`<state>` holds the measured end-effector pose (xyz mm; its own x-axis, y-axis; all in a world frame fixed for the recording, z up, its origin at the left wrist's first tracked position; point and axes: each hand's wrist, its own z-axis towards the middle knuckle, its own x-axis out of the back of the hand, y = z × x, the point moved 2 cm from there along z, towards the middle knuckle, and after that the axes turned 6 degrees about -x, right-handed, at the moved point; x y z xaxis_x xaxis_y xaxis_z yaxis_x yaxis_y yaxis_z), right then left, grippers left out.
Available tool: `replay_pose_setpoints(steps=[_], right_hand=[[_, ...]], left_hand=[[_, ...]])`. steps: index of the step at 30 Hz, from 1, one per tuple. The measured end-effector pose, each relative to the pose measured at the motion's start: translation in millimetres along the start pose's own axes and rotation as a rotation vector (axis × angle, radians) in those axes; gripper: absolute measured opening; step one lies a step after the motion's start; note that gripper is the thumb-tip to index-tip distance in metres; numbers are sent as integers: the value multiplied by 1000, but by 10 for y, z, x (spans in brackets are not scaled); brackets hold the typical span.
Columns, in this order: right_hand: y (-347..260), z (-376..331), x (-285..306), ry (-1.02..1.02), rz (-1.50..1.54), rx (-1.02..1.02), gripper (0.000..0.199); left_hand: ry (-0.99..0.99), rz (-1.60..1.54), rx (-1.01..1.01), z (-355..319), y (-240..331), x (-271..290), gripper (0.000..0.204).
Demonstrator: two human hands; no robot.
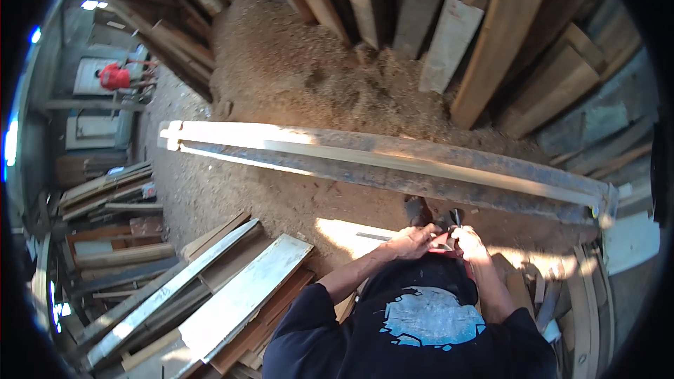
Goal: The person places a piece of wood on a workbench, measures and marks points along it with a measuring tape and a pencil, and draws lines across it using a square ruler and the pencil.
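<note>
Head view: the person is standing over a long timber beam [393,165] lying across the sawdust floor [295,77], planks [232,288] stacked beside. Both hands are meeting in front of the body: the left hand [411,241] is closing over a small dark tool [455,217] with a thin metal strip [372,236] just beside it; the right hand [469,244] is gripping the same tool, probably steadying it. The tool is sitting between both hands, near the beam.
</note>
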<state>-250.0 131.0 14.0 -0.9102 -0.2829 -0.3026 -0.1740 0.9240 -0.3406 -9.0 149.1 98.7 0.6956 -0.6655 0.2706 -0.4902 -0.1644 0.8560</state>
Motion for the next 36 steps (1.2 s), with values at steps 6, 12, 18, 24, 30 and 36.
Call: replay_pose_setpoints(steps=[6, 12, 18, 24, 30, 36], right_hand=[[103, 68, -133, 44, 118, -42, 14], [-301, -240, -176, 90, -470, 520, 21], [-694, -377, -640, 138, -787, 505, 32], [-935, -265, -1292, 264, -627, 655, 20], [-933, 135, -1847, 393, -514, 645, 27], [-648, 502, -2012, 565, -104, 575, 38]], left_hand=[[71, 161, -223, 11, -165, -271, 34], [22, 402, 27, 81, 23, 236, 33], [-34, 573, -115, 172, -98, 677, 48], [-137, 512, -76, 121, -481, 1135, 35], [206, 484, -355, -366, -177, 2200, 22], [458, 476, -409, -452, -437, 3007, 35]])
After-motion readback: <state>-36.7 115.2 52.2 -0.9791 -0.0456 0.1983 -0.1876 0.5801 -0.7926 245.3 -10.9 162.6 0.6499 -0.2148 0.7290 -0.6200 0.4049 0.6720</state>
